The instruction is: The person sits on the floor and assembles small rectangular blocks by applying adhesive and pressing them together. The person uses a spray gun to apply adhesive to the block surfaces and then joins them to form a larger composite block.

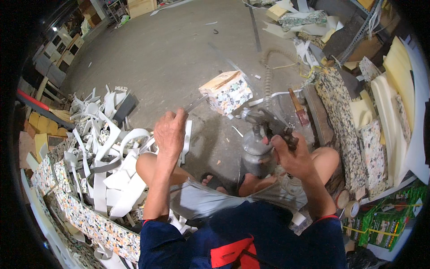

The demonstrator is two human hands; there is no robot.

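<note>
My left hand (170, 134) is closed round one end of a thin, flat grey strip (196, 104), perhaps a blade. Its far end reaches the block (229, 93) of speckled foam on the floor, which has a pale wooden top. On the right, my right hand (293, 154) grips the dark handle of a metal spray gun (255, 117). Below the gun sits its round grey cup (257, 145), between my knees. A coiled hose (268, 76) runs away from it across the floor. My fingertips on the handle are partly hidden.
White foam offcuts (112, 161) heap up at my left beside a long speckled foam slab (94, 215). More foam sheets (385, 121) lean at the right. A brush (299, 107) with a wooden handle lies right of the hose. Tape rolls (351, 209) and green packages (389, 219) lie lower right.
</note>
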